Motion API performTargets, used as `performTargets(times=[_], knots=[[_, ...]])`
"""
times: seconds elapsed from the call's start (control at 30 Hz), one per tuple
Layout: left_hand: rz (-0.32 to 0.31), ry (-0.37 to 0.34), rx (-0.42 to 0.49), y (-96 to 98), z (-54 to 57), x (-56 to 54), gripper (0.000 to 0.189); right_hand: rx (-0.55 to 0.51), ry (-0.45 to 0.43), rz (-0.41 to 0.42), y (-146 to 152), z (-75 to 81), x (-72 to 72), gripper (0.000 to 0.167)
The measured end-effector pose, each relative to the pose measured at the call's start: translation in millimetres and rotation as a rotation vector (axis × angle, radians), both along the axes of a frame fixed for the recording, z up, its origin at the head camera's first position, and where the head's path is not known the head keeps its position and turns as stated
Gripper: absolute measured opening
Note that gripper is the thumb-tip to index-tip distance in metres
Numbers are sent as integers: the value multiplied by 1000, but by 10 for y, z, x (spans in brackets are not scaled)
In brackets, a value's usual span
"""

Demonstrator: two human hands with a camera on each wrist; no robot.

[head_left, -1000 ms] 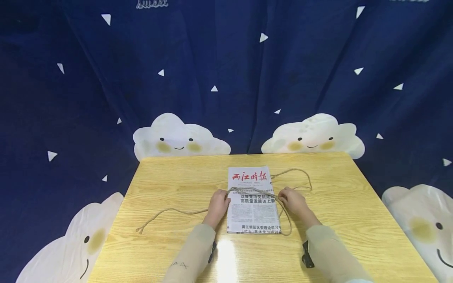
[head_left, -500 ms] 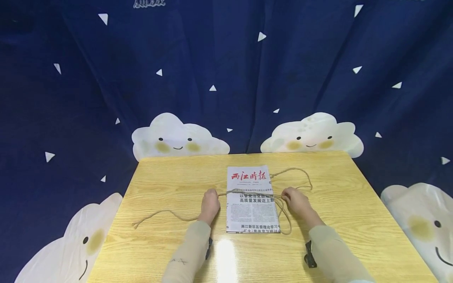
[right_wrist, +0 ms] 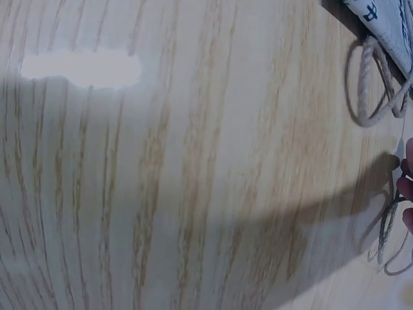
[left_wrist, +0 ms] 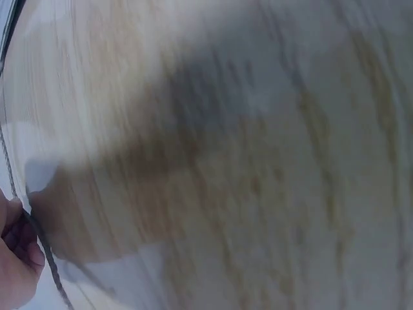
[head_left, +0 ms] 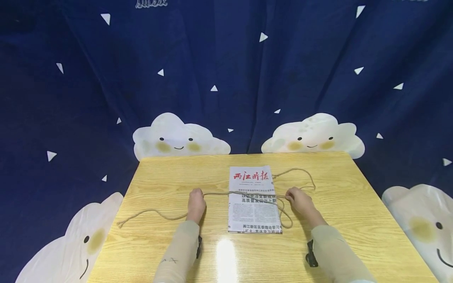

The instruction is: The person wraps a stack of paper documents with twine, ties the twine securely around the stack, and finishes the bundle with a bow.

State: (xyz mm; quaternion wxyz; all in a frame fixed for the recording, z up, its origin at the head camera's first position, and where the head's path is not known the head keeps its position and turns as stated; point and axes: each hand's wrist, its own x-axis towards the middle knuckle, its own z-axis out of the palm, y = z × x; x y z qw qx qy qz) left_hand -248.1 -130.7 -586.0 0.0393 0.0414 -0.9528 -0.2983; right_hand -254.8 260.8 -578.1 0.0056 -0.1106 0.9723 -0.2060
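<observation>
A folded newspaper with a red masthead lies flat on the table. Across its middle runs a tan rope, drawn nearly straight between the two hands. To the left of the paper, my left hand grips the rope, and a loose tail trails from it to the left. Just off the paper's right edge, my right hand pinches the rope. A slack loop hangs over the lower right of the paper, and more rope curves behind the right hand. In the left wrist view, curled fingers hold the rope; the right wrist view shows only fingertips.
The light wooden table carries the paper and rope. Behind it hangs a dark blue curtain with white triangles and smiling clouds. A bright glare streak lies on the wood in front of the paper.
My left hand has moved left from the paper's edge, pulling the rope along and straightening it over the paper. My right hand has shifted slightly right; the left tail reaches farther left.
</observation>
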Motion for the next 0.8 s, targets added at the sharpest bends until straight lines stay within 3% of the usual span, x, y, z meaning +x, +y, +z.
performTargets(times=[0.23,0.33,0.4,0.53,0.67,0.8], knots=[[56,-12,-24,-44,22,38,4,27,-20,-49,45,38,62,6],[60,41,-81,-14,6,35,9,48,36,-47,41,47,81,5],[50,112,-108,42,-13,16,13,46,94,-30,10,48,81,7],[-60,222,-128,238,-22,-17,21,20,192,31,-117,46,45,16],[-216,291,-159,459,-23,-19,19,-16,201,103,-265,42,1,16],[-264,340,-219,604,-60,-7,9,2,193,108,-354,2,-20,7]])
